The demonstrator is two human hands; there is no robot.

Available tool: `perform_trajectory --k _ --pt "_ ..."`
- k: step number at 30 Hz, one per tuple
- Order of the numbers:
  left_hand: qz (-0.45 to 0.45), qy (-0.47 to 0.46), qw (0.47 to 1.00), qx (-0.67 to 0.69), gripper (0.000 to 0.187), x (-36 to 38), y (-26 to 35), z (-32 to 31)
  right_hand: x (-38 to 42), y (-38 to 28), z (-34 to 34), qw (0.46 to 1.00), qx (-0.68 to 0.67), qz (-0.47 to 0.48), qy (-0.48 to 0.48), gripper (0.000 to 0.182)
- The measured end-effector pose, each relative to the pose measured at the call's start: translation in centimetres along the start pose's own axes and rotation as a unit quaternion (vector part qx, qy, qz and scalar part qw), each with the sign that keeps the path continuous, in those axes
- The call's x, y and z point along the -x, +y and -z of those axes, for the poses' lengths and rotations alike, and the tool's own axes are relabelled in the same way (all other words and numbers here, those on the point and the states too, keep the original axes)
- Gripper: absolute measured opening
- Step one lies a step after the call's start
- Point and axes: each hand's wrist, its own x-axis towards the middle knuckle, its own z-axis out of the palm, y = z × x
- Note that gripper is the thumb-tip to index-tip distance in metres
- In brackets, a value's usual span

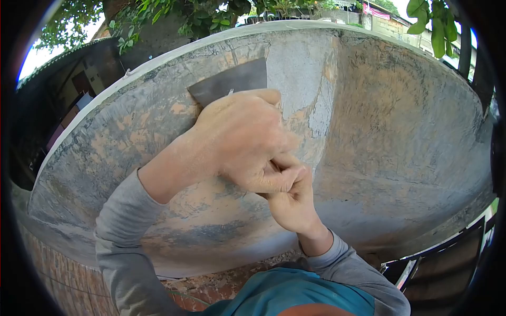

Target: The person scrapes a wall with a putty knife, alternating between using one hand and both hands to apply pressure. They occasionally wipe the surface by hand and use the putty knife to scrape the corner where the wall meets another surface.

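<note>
A scraper with a wide, flat, dark grey blade (234,81) lies against the weathered wall surface (400,116). My left hand (247,139) is closed in a fist just below the blade, wrapped around the handle, which it hides. Lower and to the right, my right hand (292,203) is closed too, touching the left hand's fingers at the handle's lower end. Pale dust coats the left hand. Beside the blade's right edge runs a smooth light grey patch (295,68), while mottled orange and grey areas surround it.
The wall's curved pale rim (174,52) arches across the top. Leafy branches (190,18) hang beyond it, with more leaves (435,26) at upper right. Brickwork (68,268) shows below. A dark slatted structure (448,268) stands at lower right.
</note>
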Motion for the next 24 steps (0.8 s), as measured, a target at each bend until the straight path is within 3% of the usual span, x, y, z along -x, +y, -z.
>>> perform_trajectory --k 4,7,8,9,10,13,16,18,22,24 --pt "-0.025 -0.008 1.000 0.008 0.047 -0.5 0.2 2.3 -0.4 -1.0 0.8 0.993 0.063 0.088 -0.037 0.020" --pt "-0.084 0.115 0.990 -0.021 0.039 0.6 2.0 0.5 -0.3 -1.3 2.4 0.963 0.156 0.210 -0.067 0.025" --pt "-0.088 0.098 0.989 -0.073 0.037 1.5 3.2 0.6 -0.2 -1.0 3.3 0.948 0.190 0.244 -0.075 0.032" --pt "-0.085 0.150 0.972 -0.161 0.039 2.5 4.3 0.4 -0.1 -0.8 4.3 0.931 0.222 0.278 -0.080 0.041" --pt "-0.080 0.201 0.944 -0.248 0.042 3.6 5.2 0.0 -0.3 -1.5 5.1 0.941 0.240 0.233 -0.056 0.045" --pt "0.018 0.273 0.895 -0.353 0.051 6.9 4.2 2.6 -0.1 -3.6 7.0 0.951 0.296 0.090 0.028 0.059" --pt "0.186 0.280 0.846 -0.415 0.053 9.5 3.3 6.0 -3.7 -4.3 9.7 0.877 0.405 0.258 0.020 0.055" --pt "0.238 0.277 0.795 -0.484 0.050 10.2 1.7 6.7 -5.4 -5.0 10.5 0.823 0.498 0.272 -0.002 0.055" --pt "0.350 0.224 0.776 -0.474 0.037 11.6 0.0 5.9 -5.5 -4.8 10.9 0.825 0.435 0.357 0.054 0.050" --pt "0.352 0.253 0.781 -0.449 0.037 11.3 0.0 5.8 -5.4 -4.0 10.7 0.832 0.385 0.394 0.068 0.049"
